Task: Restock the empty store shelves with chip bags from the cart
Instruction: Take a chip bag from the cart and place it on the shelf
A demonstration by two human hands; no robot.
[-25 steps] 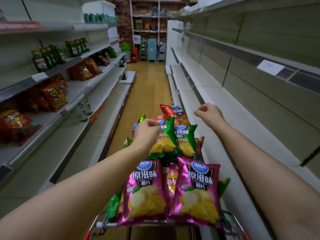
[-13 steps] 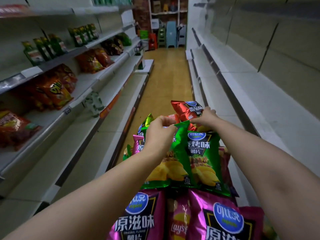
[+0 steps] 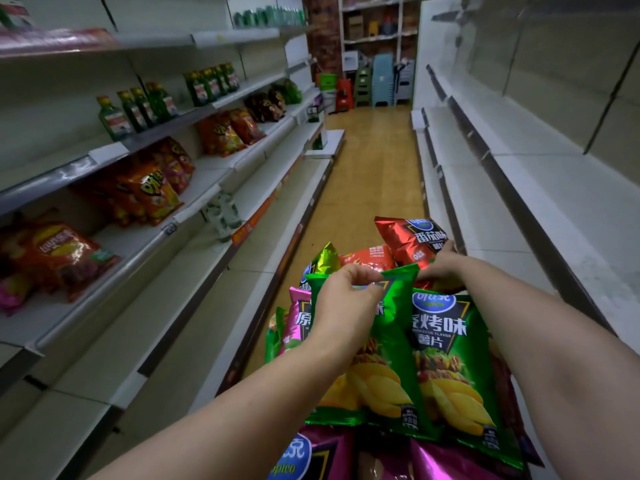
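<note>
The left hand (image 3: 346, 296) pinches the top edge of a green barbecue chip bag (image 3: 367, 368). This bag lies on top of the pile in the cart, and the cart itself is hidden under the bags. The right hand (image 3: 441, 266) is at the top right corner of that green bag. Its fingers are tucked out of sight, so one cannot tell if it holds anything.

A second green bag (image 3: 450, 368) lies just right of the first one and touches it. A red tomato chip bag (image 3: 410, 239) sits just behind it, and pink bags (image 3: 299, 320) poke out to its left. The white shelves (image 3: 519, 188) to the right of the green bag are bare.

The pinch is small and the bag looks shiny, so it may slip out when lifted. A fast pull could drag the second green bag along and tip it to the floor (image 3: 367, 188). It could knock the red bag off too. A hard squeeze could break the chips inside.
</note>
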